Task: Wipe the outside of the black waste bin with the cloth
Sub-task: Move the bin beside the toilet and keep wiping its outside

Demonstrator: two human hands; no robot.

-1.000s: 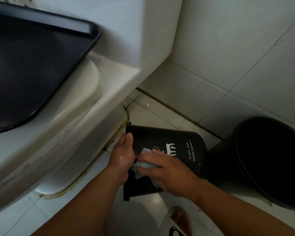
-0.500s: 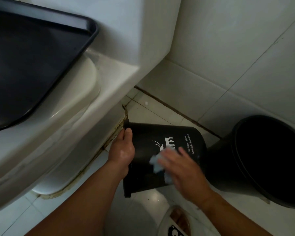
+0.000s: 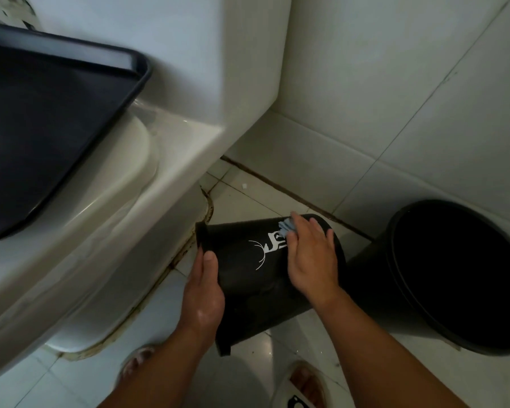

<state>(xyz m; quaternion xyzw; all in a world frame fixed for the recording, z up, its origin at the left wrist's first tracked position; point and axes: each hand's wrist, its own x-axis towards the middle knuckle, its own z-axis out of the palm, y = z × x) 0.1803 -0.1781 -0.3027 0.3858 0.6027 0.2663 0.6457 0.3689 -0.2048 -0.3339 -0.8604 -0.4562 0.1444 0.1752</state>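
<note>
The black waste bin (image 3: 248, 278) lies tipped on its side above the floor, its open rim toward me and a white deer print facing up. My left hand (image 3: 204, 287) grips the rim at the left, thumb on the outer wall. My right hand (image 3: 309, 254) lies flat on the bin's upper side, fingers straight, pressing a small light-blue cloth (image 3: 286, 228) against the wall near the bin's base. Most of the cloth is hidden under my fingers.
A white toilet (image 3: 106, 231) with a dark tray (image 3: 42, 136) on its lid fills the left. A larger black bin (image 3: 454, 275) stands at the right against the tiled wall (image 3: 395, 98). My slippered feet (image 3: 304, 384) are on the white floor tiles below.
My right hand slid the cloth from the bin's rim end up toward its base. The bin tilted a little more and the left hand kept its grip on the rim.
</note>
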